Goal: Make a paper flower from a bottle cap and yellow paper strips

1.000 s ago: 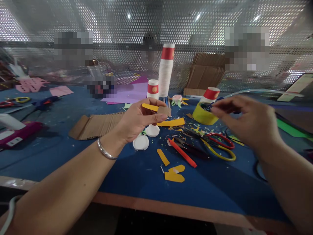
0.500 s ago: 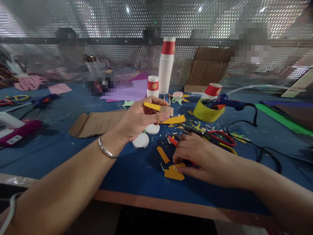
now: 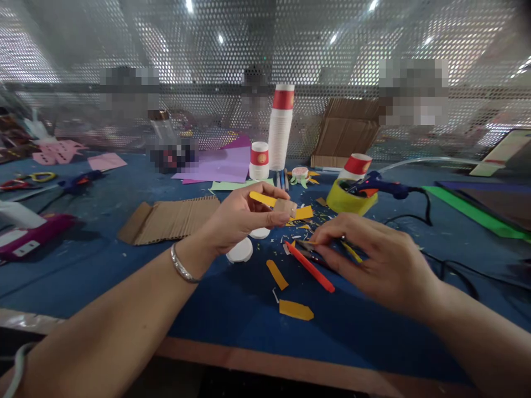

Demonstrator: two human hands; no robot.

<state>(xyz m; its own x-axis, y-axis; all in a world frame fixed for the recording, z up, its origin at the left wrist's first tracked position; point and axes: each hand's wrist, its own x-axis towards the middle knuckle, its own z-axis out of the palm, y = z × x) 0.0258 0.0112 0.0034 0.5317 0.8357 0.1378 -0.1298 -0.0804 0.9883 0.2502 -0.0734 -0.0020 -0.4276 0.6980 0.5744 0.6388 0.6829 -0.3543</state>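
My left hand (image 3: 244, 215) pinches a small cardboard piece (image 3: 285, 208) between thumb and fingers, an orange paper strip (image 3: 261, 198) sticking out from its left side. Lower to the right, my right hand (image 3: 369, 254) is closed on a thin orange paper piece (image 3: 307, 242), seen nearly edge-on. Beneath it lie scissors, mostly hidden, and a red pen (image 3: 311, 267). Two orange paper cutouts rest on the mat: a narrow strip (image 3: 277, 275) and a wider pointed piece (image 3: 296, 310). Another orange strip (image 3: 303, 212) lies behind the left hand.
White lids (image 3: 239, 250) and corrugated cardboard (image 3: 178, 218) lie left. Behind stand a tall stack of paper cups (image 3: 281, 132) and a shorter stack (image 3: 259, 161). A yellow tape roll (image 3: 350, 199) holds a glue gun (image 3: 385, 185), its cord trailing right. Paper scraps litter the middle.
My right hand has lifted from the orange cutouts, taking one paper piece up and away, uncovering the red pen. My left hand keeps its hold on the cardboard piece. The camera view has tilted slightly upward.
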